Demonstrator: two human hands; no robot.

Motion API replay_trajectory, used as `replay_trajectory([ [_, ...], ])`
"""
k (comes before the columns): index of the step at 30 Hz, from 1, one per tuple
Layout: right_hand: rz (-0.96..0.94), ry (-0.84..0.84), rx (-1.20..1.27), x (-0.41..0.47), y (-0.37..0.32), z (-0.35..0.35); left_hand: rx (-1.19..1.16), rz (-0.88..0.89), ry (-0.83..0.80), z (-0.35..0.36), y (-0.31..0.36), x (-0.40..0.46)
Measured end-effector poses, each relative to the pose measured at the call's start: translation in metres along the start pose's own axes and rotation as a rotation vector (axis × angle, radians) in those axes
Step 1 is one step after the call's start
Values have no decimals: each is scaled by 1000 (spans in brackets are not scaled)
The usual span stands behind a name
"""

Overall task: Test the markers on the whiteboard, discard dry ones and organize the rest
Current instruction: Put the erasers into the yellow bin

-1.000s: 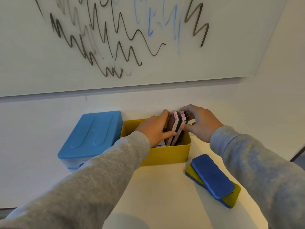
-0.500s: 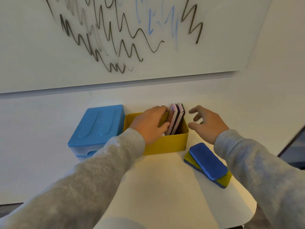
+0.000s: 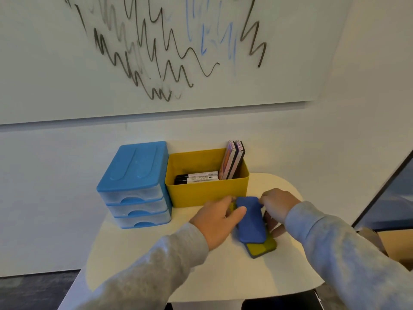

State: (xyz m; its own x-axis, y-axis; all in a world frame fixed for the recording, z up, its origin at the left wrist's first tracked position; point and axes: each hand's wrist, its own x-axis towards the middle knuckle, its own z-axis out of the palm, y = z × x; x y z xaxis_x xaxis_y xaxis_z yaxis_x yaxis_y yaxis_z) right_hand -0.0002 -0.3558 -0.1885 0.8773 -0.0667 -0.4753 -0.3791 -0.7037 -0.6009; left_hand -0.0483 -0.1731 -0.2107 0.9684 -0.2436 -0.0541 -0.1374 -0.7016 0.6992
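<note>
The markers point(image 3: 196, 177) lay flat in the yellow bin point(image 3: 206, 193), at its left, with two erasers point(image 3: 232, 159) standing on edge at its right. In front of the bin, on the counter point(image 3: 143, 260), a blue eraser point(image 3: 250, 220) lay stacked across a yellow one point(image 3: 262, 247). My left hand point(image 3: 215, 222) gripped the blue eraser's left edge — thumb curled on top. My right hand point(image 3: 278, 206) held its far right corner, fingers curled. A blue three-drawer unit point(image 3: 134, 184) stood just beside the bin, below the scribbled whiteboard point(image 3: 67, 63).
</note>
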Motion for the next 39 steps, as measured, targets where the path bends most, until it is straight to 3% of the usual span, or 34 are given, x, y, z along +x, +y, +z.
replay_trajectory([
  [5,12,-128,275,-13,-1,17,83,-97,13,4,-3,-3],
  [11,9,-197,416,-10,6,29,291,-111,-45,-2,-5,-3],
  [23,-87,-218,454,-21,4,34,-357,-124,-24,-12,-29,-19],
  [29,-178,-208,431,-30,-5,30,-464,-81,-19,-19,-31,-31],
  [33,-346,-98,443,-39,-26,3,-724,18,27,-42,-23,-28],
  [39,-463,227,725,-39,-60,-41,-939,142,174,-83,-9,-11],
])
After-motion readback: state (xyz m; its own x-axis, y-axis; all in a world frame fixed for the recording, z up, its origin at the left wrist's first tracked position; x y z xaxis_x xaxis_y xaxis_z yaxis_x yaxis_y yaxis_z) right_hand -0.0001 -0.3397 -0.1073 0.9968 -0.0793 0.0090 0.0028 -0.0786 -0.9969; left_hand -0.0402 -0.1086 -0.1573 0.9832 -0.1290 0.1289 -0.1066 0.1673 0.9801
